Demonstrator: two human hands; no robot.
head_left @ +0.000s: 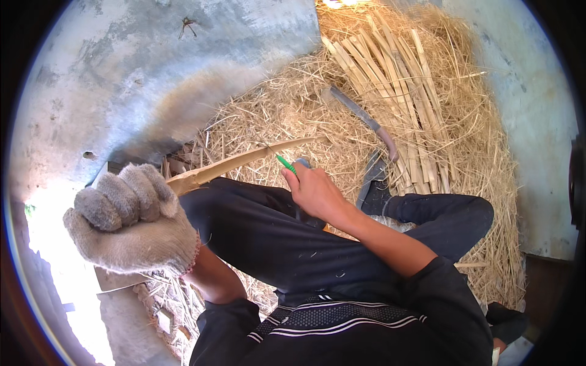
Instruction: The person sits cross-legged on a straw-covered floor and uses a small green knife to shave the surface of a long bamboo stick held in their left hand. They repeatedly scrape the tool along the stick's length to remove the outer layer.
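Note:
My left hand (131,219), in a grey knitted glove, is closed in a fist around the near end of a long pale strip of split bamboo or wood (229,163). The strip slants away to the right, over my bent knee, its thin far end above the shavings. My bare right hand (314,192) grips a small knife with a green handle (285,163). Its thin dark blade meets or crosses the strip around mid-length; whether it cuts in cannot be made out. Part of the handle is hidden by the fingers.
Curly straw-coloured shavings (268,113) cover the floor. A bundle of split strips (421,116) lies at the far right, beside a curved blade with a brown handle (386,143). A grey wall (122,73) stands at left, another surface (525,122) at right. My legs (262,238) are folded.

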